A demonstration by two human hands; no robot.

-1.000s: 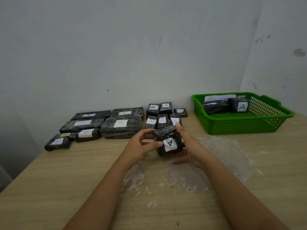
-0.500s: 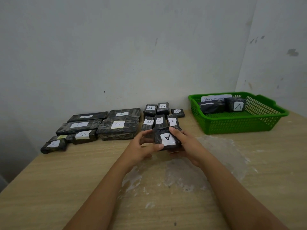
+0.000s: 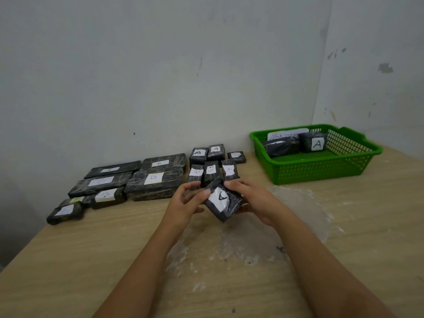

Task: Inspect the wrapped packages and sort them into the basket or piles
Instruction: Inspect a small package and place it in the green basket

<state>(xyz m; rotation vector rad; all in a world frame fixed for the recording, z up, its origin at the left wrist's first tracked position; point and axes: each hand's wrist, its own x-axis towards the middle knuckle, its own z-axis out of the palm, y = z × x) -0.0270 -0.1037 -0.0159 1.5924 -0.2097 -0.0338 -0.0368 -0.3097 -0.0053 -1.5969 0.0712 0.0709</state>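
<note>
Black-wrapped package, white label marked "A" facing up, is held above the table between both hands in the head view, the only view supplied. Left hand grips its left side, thumb pressed on the label edge; right hand cups its right side, fingers curled over the far top corner. Neither hand is free. The package is tilted, its long axis running from the far-left corner down to the near-right corner, one corner pointing toward the person.

Coming move, as a judgement: inspection is in progress and placement follows. Two destinations apply.

- Small packages, labelled A, B and D, lie directly beyond the fingertips, just past the held package. Either hand reaches them equally.
- Green basket stands beyond and to the right of the right hand, well apart. It holds two wrapped packages and a paper sign, only partly readable. The right hand is nearer.

Larger flat packages lie beyond and to the left of the left hand.

Clear plastic film lies on the table beneath and right of the right hand. Nothing upright stands between the hands and the basket; its near wall must be cleared on entry.
</note>
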